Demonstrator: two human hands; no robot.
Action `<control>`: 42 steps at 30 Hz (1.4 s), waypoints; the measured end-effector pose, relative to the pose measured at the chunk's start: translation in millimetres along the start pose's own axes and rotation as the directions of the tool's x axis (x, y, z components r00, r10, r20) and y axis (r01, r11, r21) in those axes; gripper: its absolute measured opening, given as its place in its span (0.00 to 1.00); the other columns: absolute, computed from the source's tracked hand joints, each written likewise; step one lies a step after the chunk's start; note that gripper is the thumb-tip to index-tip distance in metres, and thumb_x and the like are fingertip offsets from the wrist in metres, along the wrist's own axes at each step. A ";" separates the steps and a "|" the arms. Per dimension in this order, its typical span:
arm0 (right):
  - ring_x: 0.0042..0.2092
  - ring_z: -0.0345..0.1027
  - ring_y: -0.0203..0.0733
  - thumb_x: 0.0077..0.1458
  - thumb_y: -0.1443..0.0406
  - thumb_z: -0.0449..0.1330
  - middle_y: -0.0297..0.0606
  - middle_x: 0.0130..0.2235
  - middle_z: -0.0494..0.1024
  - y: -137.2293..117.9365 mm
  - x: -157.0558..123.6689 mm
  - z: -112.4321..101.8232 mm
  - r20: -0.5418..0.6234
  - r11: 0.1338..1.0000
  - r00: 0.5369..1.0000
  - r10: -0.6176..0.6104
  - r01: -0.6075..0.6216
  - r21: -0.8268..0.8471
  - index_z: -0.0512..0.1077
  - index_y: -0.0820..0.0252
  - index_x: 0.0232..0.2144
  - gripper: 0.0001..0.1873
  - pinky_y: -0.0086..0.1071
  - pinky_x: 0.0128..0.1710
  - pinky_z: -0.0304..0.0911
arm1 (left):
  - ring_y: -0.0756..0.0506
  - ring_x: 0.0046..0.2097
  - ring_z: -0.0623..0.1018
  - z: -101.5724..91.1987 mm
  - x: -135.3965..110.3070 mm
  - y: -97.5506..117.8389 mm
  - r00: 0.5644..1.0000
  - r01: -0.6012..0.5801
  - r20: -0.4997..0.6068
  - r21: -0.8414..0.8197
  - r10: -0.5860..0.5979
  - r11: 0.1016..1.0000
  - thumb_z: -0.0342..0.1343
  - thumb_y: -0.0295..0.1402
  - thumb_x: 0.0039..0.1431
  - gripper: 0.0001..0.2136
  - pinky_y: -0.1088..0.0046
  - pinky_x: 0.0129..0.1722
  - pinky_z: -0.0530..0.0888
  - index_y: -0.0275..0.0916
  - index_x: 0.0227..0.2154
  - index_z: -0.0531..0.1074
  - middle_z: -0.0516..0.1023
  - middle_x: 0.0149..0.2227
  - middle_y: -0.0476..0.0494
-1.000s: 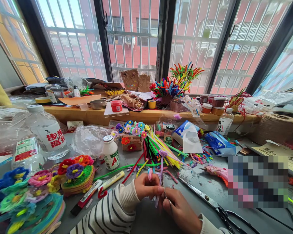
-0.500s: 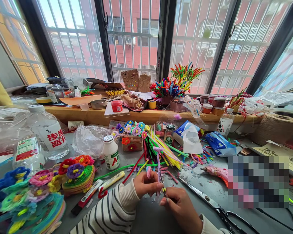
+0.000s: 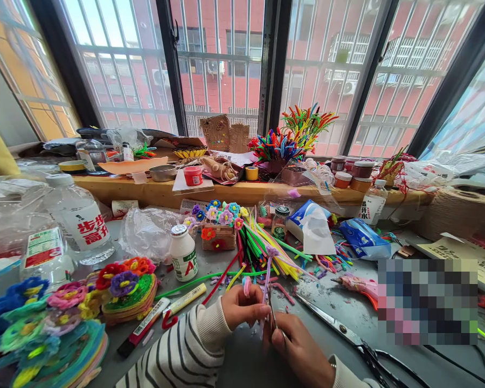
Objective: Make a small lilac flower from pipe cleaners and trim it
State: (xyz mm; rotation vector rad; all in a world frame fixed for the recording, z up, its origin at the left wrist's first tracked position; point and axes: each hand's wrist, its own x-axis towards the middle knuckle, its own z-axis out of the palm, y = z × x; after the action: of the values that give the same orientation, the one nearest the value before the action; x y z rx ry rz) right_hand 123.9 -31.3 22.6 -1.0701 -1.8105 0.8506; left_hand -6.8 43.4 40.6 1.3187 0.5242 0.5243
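Observation:
My left hand (image 3: 242, 306) pinches a lilac pipe cleaner (image 3: 268, 267) that stands upright with a curled top end. A small pink and blue fuzzy curl (image 3: 247, 285) sticks up at the same hand's fingers. My right hand (image 3: 301, 345) grips a small pair of scissors (image 3: 271, 308), its thin dark blades pointing up right beside the pipe cleaner. Whether the blades touch it I cannot tell. Behind my hands lies a bundle of long pipe cleaners (image 3: 281, 253) in green, yellow and pink.
Large scissors (image 3: 341, 328) lie to the right, near a pink glue gun (image 3: 358, 285). On the left are flower-covered discs (image 3: 133, 302), a glue stick (image 3: 185, 299) and a white bottle (image 3: 183, 256). A flower basket (image 3: 219, 240) stands behind. Bottles and tissue packs surround the area.
The lilac pipe cleaner's top has swung to the right. My right hand has shifted slightly, and the scissors' blades stand higher beside the stem. My left hand has barely moved.

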 end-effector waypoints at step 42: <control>0.18 0.48 0.31 0.42 0.41 0.38 0.30 0.14 0.54 5.7 3.3 2.3 -0.121 0.984 0.989 0.082 -0.099 -0.148 0.50 0.60 0.09 0.31 0.27 0.18 0.45 | 0.58 0.14 0.62 1.1 1.7 6.3 0.995 -0.016 -0.094 0.046 0.020 0.999 0.58 0.43 0.35 0.17 0.81 0.14 0.58 0.34 0.15 0.61 0.66 0.12 0.53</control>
State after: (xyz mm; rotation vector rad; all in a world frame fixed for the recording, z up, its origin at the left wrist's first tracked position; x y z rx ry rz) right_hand 122.8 -26.3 17.9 -1.2817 -1.7642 0.6967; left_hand -5.2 44.7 46.9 1.3477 0.6057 0.5948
